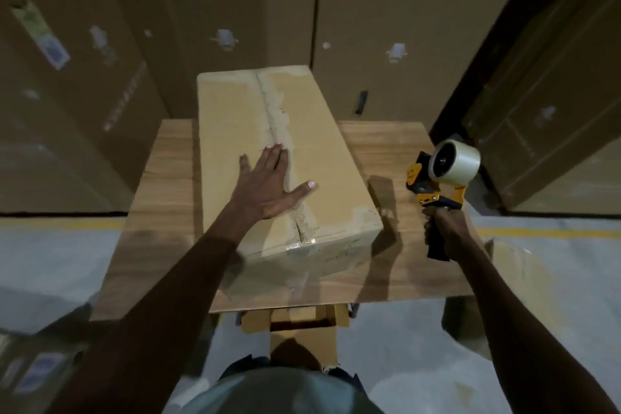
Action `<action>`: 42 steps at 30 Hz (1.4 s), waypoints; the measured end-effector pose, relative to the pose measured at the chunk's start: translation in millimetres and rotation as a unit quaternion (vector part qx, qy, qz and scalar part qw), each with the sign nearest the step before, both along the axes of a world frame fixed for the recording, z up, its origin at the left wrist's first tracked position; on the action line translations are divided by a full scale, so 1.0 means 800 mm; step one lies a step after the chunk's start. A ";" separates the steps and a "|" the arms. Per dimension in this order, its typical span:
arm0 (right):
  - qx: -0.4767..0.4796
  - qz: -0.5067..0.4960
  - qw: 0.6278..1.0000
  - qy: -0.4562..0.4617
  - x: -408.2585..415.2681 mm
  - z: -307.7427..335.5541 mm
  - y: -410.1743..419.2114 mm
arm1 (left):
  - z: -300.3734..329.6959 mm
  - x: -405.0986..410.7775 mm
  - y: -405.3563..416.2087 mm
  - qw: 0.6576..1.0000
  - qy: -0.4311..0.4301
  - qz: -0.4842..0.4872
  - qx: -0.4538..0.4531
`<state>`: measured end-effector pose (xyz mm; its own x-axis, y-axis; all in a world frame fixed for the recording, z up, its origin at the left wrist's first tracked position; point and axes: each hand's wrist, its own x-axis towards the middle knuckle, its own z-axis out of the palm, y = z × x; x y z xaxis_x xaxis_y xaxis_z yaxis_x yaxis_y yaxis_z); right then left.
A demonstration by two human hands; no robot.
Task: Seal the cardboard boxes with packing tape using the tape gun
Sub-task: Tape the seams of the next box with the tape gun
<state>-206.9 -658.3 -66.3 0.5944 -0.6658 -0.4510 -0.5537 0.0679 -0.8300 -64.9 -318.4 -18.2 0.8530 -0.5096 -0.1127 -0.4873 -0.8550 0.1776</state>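
A long closed cardboard box [322,158] lies on a wooden table [168,178], its top seam running away from me with torn old tape along it and clear tape at the near end. My left hand [268,181] presses flat on the box top, fingers straight across the seam. My right hand [443,228] grips the black handle of a yellow and black tape gun [437,185], held upright above the table's right side, apart from the box. A roll of clear tape [457,161] sits on the gun.
Tall stacked cardboard cartons [386,27] form a wall behind the table and to both sides. A smaller open box [302,323] sits under the table's near edge. Another box [517,265] stands on the floor at right. A yellow line [537,232] marks the grey floor.
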 end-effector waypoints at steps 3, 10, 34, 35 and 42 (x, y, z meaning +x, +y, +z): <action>-0.018 0.012 1.000 0.010 0.025 -0.031 -0.029 | 0.003 -0.001 0.002 1.000 -0.004 0.009 0.003; -0.106 0.009 0.993 0.057 0.029 -0.109 -0.059 | 0.006 -0.006 0.002 1.000 0.001 0.015 -0.005; -0.202 -0.054 0.970 0.124 -0.020 -0.083 -0.009 | 0.000 -0.026 0.008 0.998 -0.028 0.038 -0.037; -0.224 -0.053 0.969 0.095 -0.023 -0.072 0.002 | 0.001 -0.031 0.010 0.999 -0.024 0.030 -0.038; -0.358 0.073 0.904 -0.224 -0.023 0.013 0.115 | 0.006 -0.090 0.058 0.996 -0.002 -0.069 -0.054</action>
